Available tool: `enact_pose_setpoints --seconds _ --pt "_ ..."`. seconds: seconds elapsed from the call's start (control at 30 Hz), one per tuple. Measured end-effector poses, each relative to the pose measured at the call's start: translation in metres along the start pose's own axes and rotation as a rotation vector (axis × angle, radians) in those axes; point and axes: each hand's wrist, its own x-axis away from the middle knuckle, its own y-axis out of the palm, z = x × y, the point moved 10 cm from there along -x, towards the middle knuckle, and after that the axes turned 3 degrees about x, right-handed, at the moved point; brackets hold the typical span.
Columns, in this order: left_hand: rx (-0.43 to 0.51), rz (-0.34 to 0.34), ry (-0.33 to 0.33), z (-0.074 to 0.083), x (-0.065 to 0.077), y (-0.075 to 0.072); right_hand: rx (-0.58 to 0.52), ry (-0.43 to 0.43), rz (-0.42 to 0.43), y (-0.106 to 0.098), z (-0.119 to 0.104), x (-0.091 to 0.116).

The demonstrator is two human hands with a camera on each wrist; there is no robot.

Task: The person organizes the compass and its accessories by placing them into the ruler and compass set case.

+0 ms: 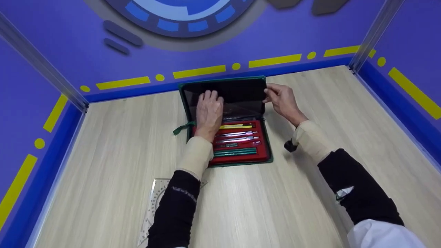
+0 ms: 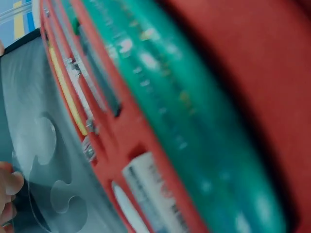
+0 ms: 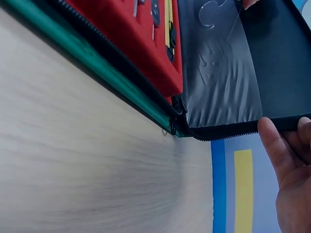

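A green zip case (image 1: 270, 151) stands open, its dark lid (image 1: 241, 88) raised toward the back wall. Drawing tools lie in its red tray (image 1: 263, 137): a yellow cutter (image 1: 236, 126), silver compasses (image 1: 237, 133) and green strips (image 1: 237, 151). My left hand (image 1: 209, 112) reaches over the tray, its fingertips at the lid's clear plastic pocket (image 3: 218, 73); I cannot tell whether they pinch the film. Curved cut-out shapes show in this pocket in the left wrist view. At the lid's right edge, my right hand (image 1: 282, 100) pinches the zipped border between thumb and fingers.
A clear protractor set square (image 1: 151, 206) lies on the wooden table (image 1: 258, 206), partly under the left forearm. A green strap (image 1: 182, 128) sticks out at the case's left side. Blue panels (image 1: 206, 51) wall in the back and sides.
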Motion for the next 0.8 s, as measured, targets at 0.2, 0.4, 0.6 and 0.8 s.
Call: enact_pose_setpoints --seconds 0.2,0.4,0.6,0.8 --pt "-0.067 -0.07 0.0 0.003 0.005 0.005 0.012 -0.007 0.014 0.003 -0.006 -0.001" --pt "-0.045 -0.179 0.032 0.001 0.007 0.007 0.088 0.026 0.036 0.003 -0.008 -0.003" --pt "0.09 -0.243 0.066 -0.005 0.002 0.002 0.154 0.054 0.029 0.002 -0.007 -0.003" --pt "0.154 -0.408 0.05 -0.01 0.004 0.004 0.142 0.052 0.014 0.003 0.0 -0.005"
